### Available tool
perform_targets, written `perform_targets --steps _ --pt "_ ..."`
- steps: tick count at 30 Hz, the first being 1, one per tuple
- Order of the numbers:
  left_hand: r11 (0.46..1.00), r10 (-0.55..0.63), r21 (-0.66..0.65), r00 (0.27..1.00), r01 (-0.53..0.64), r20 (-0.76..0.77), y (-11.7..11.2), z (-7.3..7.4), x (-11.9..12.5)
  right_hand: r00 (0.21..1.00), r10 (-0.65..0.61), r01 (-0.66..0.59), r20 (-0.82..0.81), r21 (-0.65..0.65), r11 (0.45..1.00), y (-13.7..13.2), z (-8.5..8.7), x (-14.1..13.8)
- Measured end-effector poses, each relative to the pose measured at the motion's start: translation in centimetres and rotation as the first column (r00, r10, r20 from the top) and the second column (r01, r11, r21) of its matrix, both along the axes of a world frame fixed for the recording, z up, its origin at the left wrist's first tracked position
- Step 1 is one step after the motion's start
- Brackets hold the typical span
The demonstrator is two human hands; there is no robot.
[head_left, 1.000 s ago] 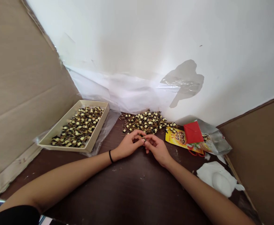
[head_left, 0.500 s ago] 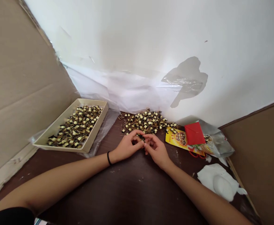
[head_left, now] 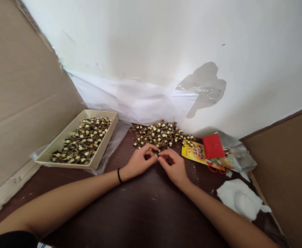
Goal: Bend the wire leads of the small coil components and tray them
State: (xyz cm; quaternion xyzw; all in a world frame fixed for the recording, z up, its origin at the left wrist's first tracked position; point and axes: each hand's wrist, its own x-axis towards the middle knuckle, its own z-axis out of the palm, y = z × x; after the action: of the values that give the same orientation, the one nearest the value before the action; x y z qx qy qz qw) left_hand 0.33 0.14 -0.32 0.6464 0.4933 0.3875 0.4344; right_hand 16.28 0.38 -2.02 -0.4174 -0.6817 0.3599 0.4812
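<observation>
My left hand and my right hand meet at the fingertips in the middle of the table. Thumb and forefinger of each are bent into a pinch. Something tiny seems to be between them, but the fingers cover most of it. Just behind the fingers lies a pile of small dark parts with pale yellow blocks and thin brownish leads. A black band circles my left wrist.
On the left, a cream tray full of similar parts rests on clear plastic sheeting. To the right are a yellow snack packet, a red packet, red-handled scissors and crumpled white tissue. A white wall and cardboard sides enclose the table.
The fingers have shifted slightly against each other, and the right hand's fingers are a little less curled. The whole view has moved slightly; the pile and tray look the same.
</observation>
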Motion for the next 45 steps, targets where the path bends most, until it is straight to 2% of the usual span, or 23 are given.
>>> perform_targets --steps 4,12,18,26,37,45 --pt "1.0 0.011 0.002 1.0 -0.011 -0.002 0.06 -0.03 0.02 0.999 -0.042 0.042 0.016 0.014 0.999 -0.18 -0.13 0.01" --pt "1.0 0.01 0.009 1.0 -0.01 -0.016 -0.07 -0.08 0.12 0.995 -0.057 0.036 0.087 0.227 0.973 -0.47 0.49 0.02" --pt "1.0 -0.01 -0.017 1.0 0.01 0.017 -0.02 0.0 0.1 0.988 -0.115 0.08 0.104 0.292 0.953 -0.61 0.55 0.05" --pt "0.999 -0.001 -0.032 0.998 0.002 0.057 -0.22 0.21 0.11 0.981 -0.112 0.064 0.156 0.284 0.957 -0.65 0.33 -0.03" --pt "0.999 0.037 0.036 0.999 -0.038 0.009 -0.59 0.2 0.25 0.961 -0.086 -0.009 0.264 0.341 0.94 -0.79 -0.03 -0.03" --pt "0.999 0.02 -0.036 0.995 -0.017 0.095 -0.15 0.31 0.09 0.983 -0.026 -0.022 0.179 0.265 0.964 -0.63 0.5 -0.16"
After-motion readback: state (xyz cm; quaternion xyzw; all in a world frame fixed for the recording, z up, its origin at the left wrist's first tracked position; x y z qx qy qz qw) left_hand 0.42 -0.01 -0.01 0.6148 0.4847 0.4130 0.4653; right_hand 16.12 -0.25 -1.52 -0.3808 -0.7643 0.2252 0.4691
